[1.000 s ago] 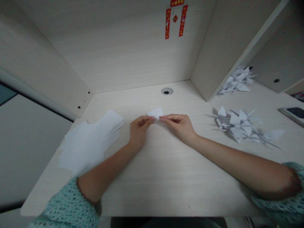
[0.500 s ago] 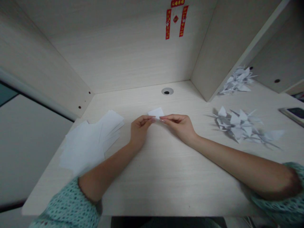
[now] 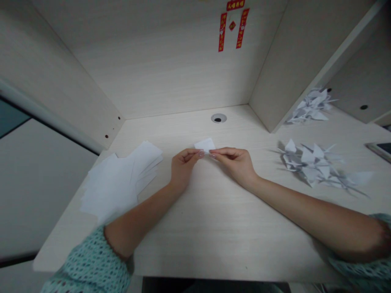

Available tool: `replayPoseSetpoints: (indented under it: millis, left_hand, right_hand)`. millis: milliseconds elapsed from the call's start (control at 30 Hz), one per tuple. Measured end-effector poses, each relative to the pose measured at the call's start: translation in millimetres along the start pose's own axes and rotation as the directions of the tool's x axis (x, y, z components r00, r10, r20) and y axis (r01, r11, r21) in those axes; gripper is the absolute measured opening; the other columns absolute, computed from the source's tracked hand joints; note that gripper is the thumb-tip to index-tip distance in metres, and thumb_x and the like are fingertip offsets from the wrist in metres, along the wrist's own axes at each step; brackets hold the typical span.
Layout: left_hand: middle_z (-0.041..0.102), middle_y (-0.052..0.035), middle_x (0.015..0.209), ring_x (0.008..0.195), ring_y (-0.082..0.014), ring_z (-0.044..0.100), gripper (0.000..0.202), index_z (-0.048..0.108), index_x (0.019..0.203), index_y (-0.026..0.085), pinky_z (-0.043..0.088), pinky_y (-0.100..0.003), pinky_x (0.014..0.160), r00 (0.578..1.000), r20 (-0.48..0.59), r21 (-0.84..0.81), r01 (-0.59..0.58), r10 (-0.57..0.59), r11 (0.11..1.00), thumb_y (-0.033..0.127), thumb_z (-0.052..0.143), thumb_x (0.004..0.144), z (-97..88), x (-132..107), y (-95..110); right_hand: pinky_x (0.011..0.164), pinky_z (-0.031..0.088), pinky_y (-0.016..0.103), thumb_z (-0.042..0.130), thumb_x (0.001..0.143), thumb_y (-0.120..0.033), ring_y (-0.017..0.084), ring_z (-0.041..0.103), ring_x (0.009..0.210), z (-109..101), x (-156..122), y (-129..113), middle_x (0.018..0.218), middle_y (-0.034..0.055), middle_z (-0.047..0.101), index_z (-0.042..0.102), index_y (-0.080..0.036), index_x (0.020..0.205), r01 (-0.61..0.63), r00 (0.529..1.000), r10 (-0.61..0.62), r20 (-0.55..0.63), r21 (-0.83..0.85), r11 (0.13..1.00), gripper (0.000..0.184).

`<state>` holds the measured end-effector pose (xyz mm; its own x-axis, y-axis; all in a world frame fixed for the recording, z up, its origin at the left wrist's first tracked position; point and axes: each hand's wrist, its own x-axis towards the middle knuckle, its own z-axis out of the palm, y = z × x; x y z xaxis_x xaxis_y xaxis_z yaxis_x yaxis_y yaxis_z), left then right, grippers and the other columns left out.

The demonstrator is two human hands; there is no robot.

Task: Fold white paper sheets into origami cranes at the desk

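- A pale wood-grain counter (image 3: 220, 244) is enclosed by panels; a grommet (image 3: 218, 118) is set near the back, and red paper strips (image 3: 232, 26) are stuck above it.
- Loose paper sheets (image 3: 119, 183) are piled at left; paper cranes (image 3: 314, 167) are heaped at right.
- The paper square (image 3: 205, 145) is held between the fingertips of the left hand (image 3: 183, 169) and right hand (image 3: 235, 165), which are brought together, fingers curled, at the counter's middle.
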<state>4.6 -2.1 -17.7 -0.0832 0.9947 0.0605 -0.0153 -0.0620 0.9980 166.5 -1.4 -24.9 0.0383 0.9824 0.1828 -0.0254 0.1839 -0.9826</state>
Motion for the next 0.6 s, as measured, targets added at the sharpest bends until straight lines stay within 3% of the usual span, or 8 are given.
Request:
replayPoseSetpoints:
  millis: [367, 600]
  left_hand:
    - [0.074, -0.0032, 0.079, 0.075, -0.0137, 0.067, 0.015, 0.074, 0.077, 0.02, 0.051, -0.029, 0.078, 0.999, -0.035, -0.105, -0.005, 0.001, 0.994, 0.03, 0.077, 0.066, 1.3, -0.4, -0.4]
    - [0.074, -0.0031, 0.079, 0.075, -0.0134, 0.068, 0.019, 0.074, 0.079, 0.02, 0.052, -0.027, 0.076, 1.0, -0.026, -0.102, 0.002, -0.004, 0.995, 0.031, 0.078, 0.066, 1.6, -2.3, -0.8]
  right_hand:
    - [0.081, 0.055, 0.038, 0.078, 0.066, -0.034, 0.022, 0.071, 0.08, 1.2, -0.2, -1.0, 0.083, 0.0037, 0.077, 0.077, -0.025, 0.076, 0.047, 0.999, -0.047, -0.002, -0.029, 0.998, 0.014]
    - [0.08, 0.055, 0.036, 0.08, 0.062, -0.034, 0.02, 0.07, 0.077, 1.7, 1.3, -0.2, 0.082, 0.0042, 0.077, 0.077, -0.023, 0.076, -0.01, 1.0, 0.01, -0.006, 0.047, 0.999, 0.018]
